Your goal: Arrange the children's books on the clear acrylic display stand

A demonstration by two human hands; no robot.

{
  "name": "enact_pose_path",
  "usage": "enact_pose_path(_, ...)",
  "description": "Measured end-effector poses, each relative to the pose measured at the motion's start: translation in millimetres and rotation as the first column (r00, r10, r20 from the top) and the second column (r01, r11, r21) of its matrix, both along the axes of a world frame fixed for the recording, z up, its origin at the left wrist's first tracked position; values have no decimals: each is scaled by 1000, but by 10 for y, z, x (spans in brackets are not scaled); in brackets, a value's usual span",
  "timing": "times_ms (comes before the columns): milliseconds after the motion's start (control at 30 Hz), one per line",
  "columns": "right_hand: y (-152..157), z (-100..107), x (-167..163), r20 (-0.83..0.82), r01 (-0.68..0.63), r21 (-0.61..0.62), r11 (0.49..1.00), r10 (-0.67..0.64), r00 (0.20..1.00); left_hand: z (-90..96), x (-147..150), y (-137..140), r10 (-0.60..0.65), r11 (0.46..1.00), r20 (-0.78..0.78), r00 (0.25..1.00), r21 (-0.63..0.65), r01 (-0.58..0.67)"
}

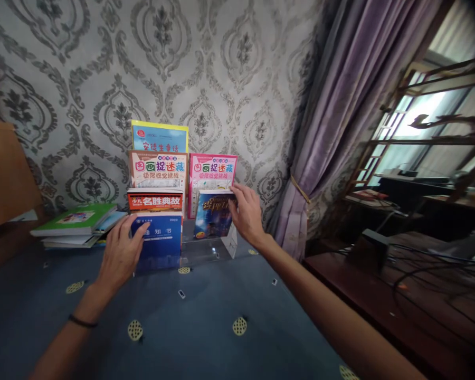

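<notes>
My left hand (123, 246) is closed on the left edge of a blue booklet (162, 245) marked 2022, thumb across its front. My right hand (247, 214) grips the upper right corner of a dark blue book (214, 216) with gold lettering. Both stand upright in a clear stepped rack (200, 252). Behind the booklet rise a red-covered book (156, 201), a brown-bordered book (158, 170) and, highest, a light blue book with a yellow edge (160, 137). A pink book (212, 169) stands behind the dark blue one.
A pile of books with a green one (77, 219) on top lies left of the rack. Blue cloth with pineapple prints (190, 338) covers the surface. Patterned wallpaper backs it, with a purple curtain (324, 121) and a dark red table (340, 269) with cables at right.
</notes>
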State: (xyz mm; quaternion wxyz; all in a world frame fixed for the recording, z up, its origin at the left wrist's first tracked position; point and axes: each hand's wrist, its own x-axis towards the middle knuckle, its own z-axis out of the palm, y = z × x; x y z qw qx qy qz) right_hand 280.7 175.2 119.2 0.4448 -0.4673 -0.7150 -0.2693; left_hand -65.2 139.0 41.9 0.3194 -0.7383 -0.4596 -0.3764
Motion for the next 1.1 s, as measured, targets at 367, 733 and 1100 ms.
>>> enact_pose_path(367, -22, 23, 93, 237, 104, -70, 992, -85, 968, 10, -57, 22, 3, 1000, -20, 1000, -9, -4)
enact_pose_path(733, -55, 53, 35, 288, 183, -46, 982, -162, 944, 3, -44, 3, -13, 1000, 1, 1000, -22, 13)
enact_pose_path(1100, 16, 178, 75, 335, 152, -74, 986, -119, 935, -15, -44, 5, 11, 1000, -26, 1000, -20, -11)
